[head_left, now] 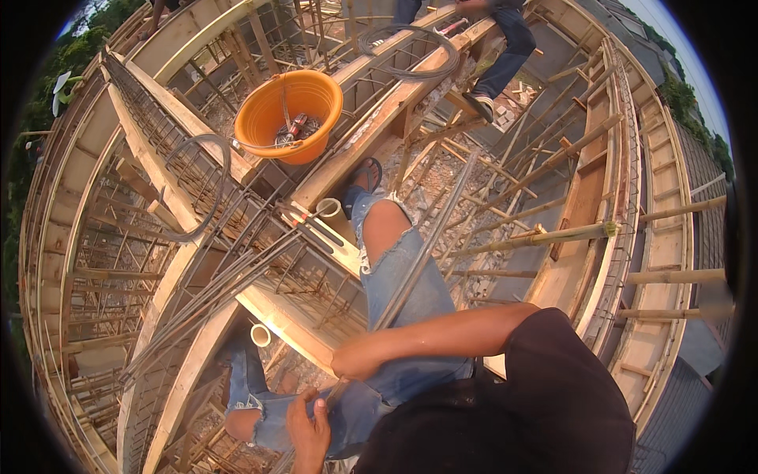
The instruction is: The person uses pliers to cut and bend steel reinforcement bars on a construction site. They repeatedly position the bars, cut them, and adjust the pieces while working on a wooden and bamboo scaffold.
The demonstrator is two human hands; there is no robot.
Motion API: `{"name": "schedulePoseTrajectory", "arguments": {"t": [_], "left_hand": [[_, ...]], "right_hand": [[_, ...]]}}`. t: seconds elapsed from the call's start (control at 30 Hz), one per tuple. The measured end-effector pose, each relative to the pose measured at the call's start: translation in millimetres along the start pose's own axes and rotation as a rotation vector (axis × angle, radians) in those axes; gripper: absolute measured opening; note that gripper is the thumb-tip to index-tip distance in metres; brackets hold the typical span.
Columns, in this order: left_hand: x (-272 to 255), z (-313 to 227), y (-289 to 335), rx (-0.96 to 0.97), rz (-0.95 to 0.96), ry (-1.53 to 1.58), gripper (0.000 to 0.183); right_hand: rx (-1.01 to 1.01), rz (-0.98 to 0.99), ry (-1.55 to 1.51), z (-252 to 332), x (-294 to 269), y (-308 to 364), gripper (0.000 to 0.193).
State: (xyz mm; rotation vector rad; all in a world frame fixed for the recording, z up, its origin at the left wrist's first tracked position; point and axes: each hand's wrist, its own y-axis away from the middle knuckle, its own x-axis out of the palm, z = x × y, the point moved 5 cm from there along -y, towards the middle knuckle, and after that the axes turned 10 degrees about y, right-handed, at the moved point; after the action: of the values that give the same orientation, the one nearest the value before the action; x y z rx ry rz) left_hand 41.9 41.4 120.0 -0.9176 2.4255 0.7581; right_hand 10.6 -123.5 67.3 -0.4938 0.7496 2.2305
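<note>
My right hand [357, 358] is closed around a bundle of long thin steel bars [422, 261] lying slantwise over my lap and rising toward the far right. Lower down, my left hand [308, 426] has its fingers curled at the near part of the same bars, thumb up. Beyond my hands, more steel bars [213, 284] lie across the wooden formwork beam. A tool with reddish handles [296, 215] rests at the beam crossing, beside a cream pipe end [332, 208].
An orange tub [288, 103] holding wire and a red-handled tool [296, 125] stands on the beams. Wire coils [408, 52] lie nearby. Another person's leg [505, 59] is at the far right. Bamboo props [545, 235] and rubble [426, 189] show in the deep gaps between beams.
</note>
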Motion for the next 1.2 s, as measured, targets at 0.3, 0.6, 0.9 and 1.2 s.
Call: {"name": "schedulePoseTrajectory", "arguments": {"t": [0.3,0.6,0.9,1.2], "left_hand": [[58,27,-22,-0.019,0.343,-0.284,0.034],[61,41,-17,-0.045,0.31,-0.313,0.032],[62,47,-15,-0.141,0.386,-0.284,0.033],[51,43,-17,-0.16,0.402,-0.131,0.036]], "right_hand": [[-0.049,-0.037,-0.105,-22,20,3,0.024],[0.036,-0.078,-0.031,-18,6,3,0.028],[0.602,-1.215,0.511,-183,-308,57,0.019],[1.119,-0.289,1.159,-347,-348,-2,0.022]]}}
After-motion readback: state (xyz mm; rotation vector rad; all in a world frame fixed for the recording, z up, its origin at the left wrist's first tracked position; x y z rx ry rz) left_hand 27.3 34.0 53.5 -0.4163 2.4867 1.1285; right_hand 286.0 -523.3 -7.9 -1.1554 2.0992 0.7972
